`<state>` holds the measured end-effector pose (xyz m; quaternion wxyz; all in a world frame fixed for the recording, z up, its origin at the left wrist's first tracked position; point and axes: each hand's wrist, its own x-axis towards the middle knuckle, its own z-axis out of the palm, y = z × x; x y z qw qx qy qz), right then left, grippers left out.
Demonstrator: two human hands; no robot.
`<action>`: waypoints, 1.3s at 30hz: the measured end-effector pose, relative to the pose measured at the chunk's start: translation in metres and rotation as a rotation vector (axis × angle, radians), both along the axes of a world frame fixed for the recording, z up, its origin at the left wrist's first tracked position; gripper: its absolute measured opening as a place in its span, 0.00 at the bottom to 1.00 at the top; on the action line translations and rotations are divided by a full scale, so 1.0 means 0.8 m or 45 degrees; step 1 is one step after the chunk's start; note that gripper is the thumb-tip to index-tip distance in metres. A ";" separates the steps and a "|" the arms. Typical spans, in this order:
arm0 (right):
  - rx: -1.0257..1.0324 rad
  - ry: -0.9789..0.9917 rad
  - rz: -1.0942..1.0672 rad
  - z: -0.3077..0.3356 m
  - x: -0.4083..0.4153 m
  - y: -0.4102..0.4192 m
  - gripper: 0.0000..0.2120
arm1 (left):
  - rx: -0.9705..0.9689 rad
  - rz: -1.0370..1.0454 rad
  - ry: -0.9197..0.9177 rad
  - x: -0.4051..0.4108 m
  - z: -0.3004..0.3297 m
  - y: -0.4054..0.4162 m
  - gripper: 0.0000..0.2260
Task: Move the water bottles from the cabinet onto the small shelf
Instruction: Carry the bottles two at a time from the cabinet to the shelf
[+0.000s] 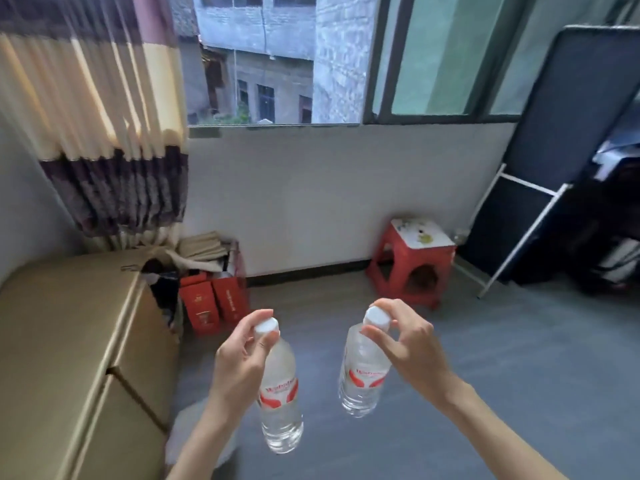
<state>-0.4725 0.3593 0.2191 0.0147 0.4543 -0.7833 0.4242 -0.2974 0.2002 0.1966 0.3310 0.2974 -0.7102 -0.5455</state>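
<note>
Bottles in transit, one per hand, hanging upright over the grey floor. Far left: tan cabinet, doors closed. Left hand pinches the left bottle by the neck under its white cap; right hand pinches the right bottle the same way. A neck grip probably frees both for carrying. Red stool stands ahead by the wall. No small shelf identifiable.

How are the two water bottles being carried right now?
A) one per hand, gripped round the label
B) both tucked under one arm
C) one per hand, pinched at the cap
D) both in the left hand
C: the left hand pinches the left bottle at its white cap, and the right hand pinches the right bottle the same way; both bottles hang above the floor.
</note>
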 end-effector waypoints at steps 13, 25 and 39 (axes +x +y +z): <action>-0.141 -0.097 -0.902 0.010 -0.253 0.363 0.20 | -0.072 -0.862 0.045 -0.418 0.026 0.269 0.07; -0.178 -0.033 -1.502 0.018 -0.518 0.562 0.19 | -0.129 -1.432 0.067 -0.823 0.046 0.485 0.11; -0.017 -0.140 -1.793 0.019 -0.778 0.844 0.14 | -0.172 -1.794 0.061 -1.144 0.045 0.798 0.07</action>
